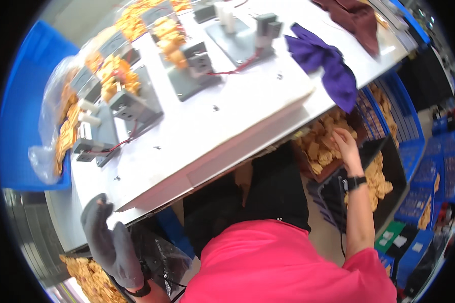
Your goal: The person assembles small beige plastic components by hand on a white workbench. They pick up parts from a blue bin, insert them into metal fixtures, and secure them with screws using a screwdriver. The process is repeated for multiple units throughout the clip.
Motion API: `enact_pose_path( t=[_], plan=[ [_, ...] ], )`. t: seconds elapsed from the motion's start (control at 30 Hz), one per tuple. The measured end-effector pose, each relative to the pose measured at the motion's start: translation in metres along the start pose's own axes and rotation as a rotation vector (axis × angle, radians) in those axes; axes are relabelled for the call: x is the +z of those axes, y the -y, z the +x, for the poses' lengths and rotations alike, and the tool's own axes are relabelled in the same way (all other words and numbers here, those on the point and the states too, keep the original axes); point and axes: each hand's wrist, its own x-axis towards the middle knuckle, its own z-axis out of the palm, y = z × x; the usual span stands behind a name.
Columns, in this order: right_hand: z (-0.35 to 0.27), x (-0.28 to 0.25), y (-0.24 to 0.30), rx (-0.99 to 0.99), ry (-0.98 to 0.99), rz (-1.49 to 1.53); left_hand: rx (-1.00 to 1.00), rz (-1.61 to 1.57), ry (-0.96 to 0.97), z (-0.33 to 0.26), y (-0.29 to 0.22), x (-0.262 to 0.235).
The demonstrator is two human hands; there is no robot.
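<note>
Hands at either end of a white desk [227, 116], reaching toward orange-brown pieces.

The right hand [345, 143], bare and at 3 o'clock, dips fingers-down into a bin of orange-brown pieces [321, 144] below the desk edge; whether it grips any cannot be told. The left hand [108, 242], in a grey glove at 7 o'clock, is loosely open by the desk corner, holding nothing, just above another heap of pieces [91, 278]. Grey fixtures [194, 68] and a purple cloth [326, 63] lie on the desk.

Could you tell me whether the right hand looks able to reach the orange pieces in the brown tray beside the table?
Probably yes: the right hand already rests on the orange pieces in the brown tray, nothing covering them.
</note>
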Motion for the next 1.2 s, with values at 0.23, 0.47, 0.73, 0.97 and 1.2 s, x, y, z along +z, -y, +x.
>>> enact_pose_path(
  t=[0.23, 0.47, 0.73, 0.97, 1.2],
  plan=[
    [-0.108, 0.079, 0.203, -0.395, 0.565, -0.052, -0.030, 0.116, -0.179, 0.015, 0.045, 0.027],
    [-0.128, 0.225, 0.252, -1.254, 0.588, -0.589, -0.058, 0.072, -0.162, 0.021, 0.061, 0.044],
    [-0.133, 0.267, 0.247, -1.107, 0.609, -0.707, 0.165, 0.161, -0.121, 0.026, 0.078, 0.032],
    [-0.133, 0.266, 0.235, -1.055, 0.544, -0.720, 0.191, 0.110, -0.183, 0.026, 0.083, 0.040],
    [-0.132, 0.264, 0.236, -1.091, 0.581, -0.751, 0.151, 0.108, -0.206, 0.029, 0.081, 0.041]
  ],
)
